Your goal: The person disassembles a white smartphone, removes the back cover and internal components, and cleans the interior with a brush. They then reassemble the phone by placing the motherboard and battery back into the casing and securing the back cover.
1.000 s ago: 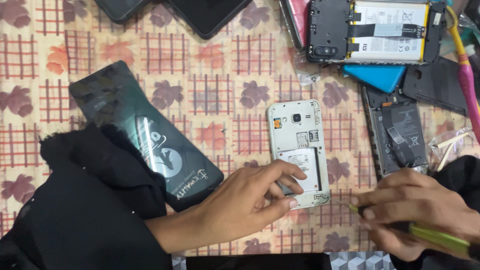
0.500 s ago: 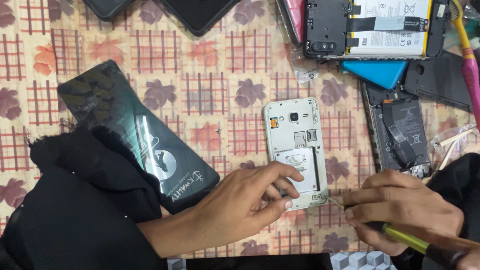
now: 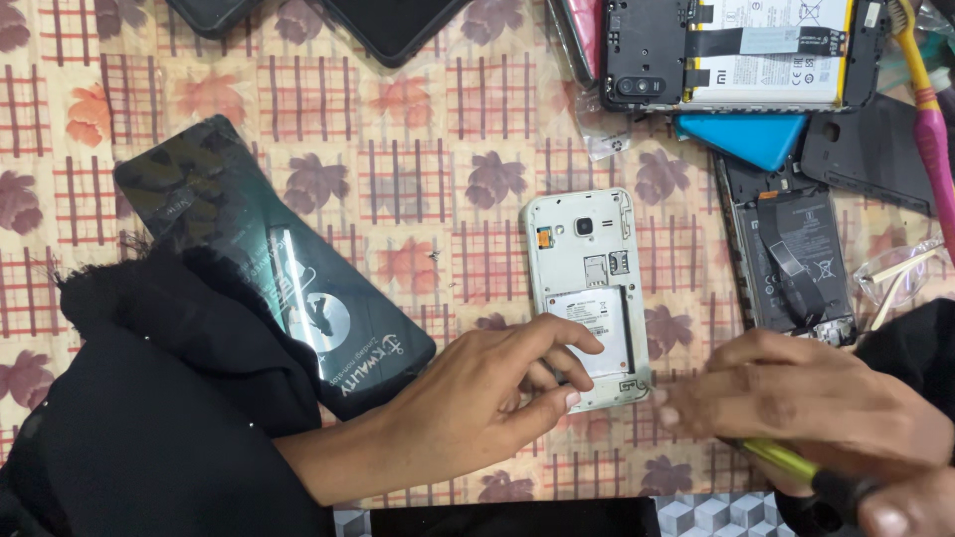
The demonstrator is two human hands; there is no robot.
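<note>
White opened phone [image 3: 587, 288] lies under the left hand [image 3: 487, 403], fingers loosely curled on it; the right hand [image 3: 806, 403] grips a yellow-handled tool [image 3: 796, 465].

One head-worn camera looks almost straight down, close over the table [image 3: 418, 199]. The white phone [image 3: 587, 268] sits near centre, with both hands entering from the bottom edge below it.

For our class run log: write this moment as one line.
left hand: steadies white phone | right hand: grips yellow-green tool | surface: patterned cloth
</note>
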